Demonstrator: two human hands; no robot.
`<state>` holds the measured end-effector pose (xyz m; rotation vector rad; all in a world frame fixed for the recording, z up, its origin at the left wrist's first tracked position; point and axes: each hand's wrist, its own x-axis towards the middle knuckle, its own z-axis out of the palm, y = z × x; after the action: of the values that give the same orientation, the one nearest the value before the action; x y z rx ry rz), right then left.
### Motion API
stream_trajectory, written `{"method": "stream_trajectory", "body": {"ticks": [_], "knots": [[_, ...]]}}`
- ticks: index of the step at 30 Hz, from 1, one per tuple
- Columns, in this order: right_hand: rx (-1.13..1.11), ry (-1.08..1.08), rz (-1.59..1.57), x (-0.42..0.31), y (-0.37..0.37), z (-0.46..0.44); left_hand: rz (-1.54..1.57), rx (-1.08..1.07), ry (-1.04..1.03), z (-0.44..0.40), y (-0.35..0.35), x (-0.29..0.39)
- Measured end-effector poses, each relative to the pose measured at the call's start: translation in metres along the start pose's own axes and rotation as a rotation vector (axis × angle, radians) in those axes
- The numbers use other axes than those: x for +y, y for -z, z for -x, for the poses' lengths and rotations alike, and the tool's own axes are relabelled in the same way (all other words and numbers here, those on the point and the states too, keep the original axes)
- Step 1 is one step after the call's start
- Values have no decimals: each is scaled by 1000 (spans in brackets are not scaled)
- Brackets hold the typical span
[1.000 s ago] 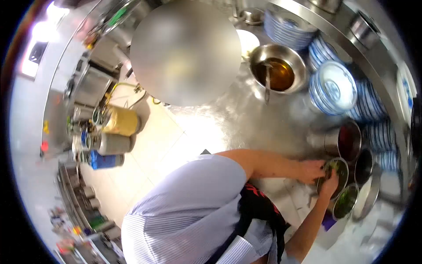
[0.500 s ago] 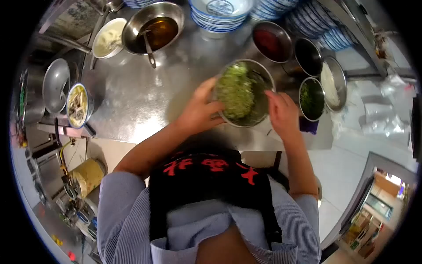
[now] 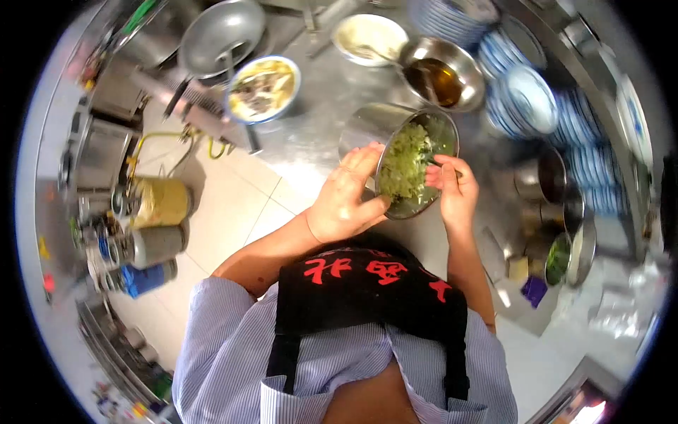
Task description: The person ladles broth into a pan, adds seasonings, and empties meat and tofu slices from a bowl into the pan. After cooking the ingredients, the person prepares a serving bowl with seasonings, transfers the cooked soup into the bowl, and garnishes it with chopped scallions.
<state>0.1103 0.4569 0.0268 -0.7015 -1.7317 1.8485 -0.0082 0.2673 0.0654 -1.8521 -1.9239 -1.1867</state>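
A steel pot point(image 3: 364, 121) of chopped light-green vegetables point(image 3: 409, 159) is tilted, its mouth turned toward the right. Wrapped round its near left side is my left hand point(image 3: 346, 198). My right hand point(image 3: 453, 185) is at the right rim, fingers curled and reaching partly inside; they seem closed on a thin utensil that I cannot make out well. Up and to the left of the pot stands a blue-rimmed bowl point(image 3: 263, 90) with yellow and grey food. Above the pot are a bowl of pale paste point(image 3: 369, 40) and a steel basin of brown liquid point(image 3: 443, 74) with a ladle.
A wok point(image 3: 222, 39) lies at the upper left. Blue-and-white bowls point(image 3: 526, 99) are stacked at the upper right. Several steel pots stand at the right, one with chopped greens point(image 3: 557, 260), near a purple item point(image 3: 534, 290). Gas cylinders point(image 3: 161, 201) stand on the floor at left.
The pot has been lifted from among the right-hand pots and brought leftward in my hands, and is now tilted. The view has swung left, showing the wok and blue-rimmed bowl nearer.
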Motion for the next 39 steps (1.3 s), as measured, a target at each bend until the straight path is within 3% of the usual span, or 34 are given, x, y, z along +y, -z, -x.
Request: {"method": "stream_trajectory", "body": {"ticks": [4,9,13,17,20,21,24,28,32,39], "knots": [[-207,-183,-192,-6,-86,-10,-2,5,175,47,48,-23],[-442,300,223,-37,-139,-9,-57,117,434,92,90,-42],[-535,659,572,-30,-184,-37,-51,155,451,116,113,-53],[-833,756,575,-27,-219,-21,-137,169,465,123,129,-55],[-650,745,571,-25,-220,-31,-232,220,424,127,136,-60],[-587,716,645,-20,-221,-38,-270,240,395,127,136,-62],[-584,115,260,14,-234,-41,-310,170,364,141,137,-67],[-577,-179,-30,22,-246,-40,-245,223,495,146,141,-66],[-547,-259,-95,13,-241,-50,-140,256,692,150,149,-66],[-549,-287,-160,4,-238,-62,-2,320,797,155,147,-76]]}}
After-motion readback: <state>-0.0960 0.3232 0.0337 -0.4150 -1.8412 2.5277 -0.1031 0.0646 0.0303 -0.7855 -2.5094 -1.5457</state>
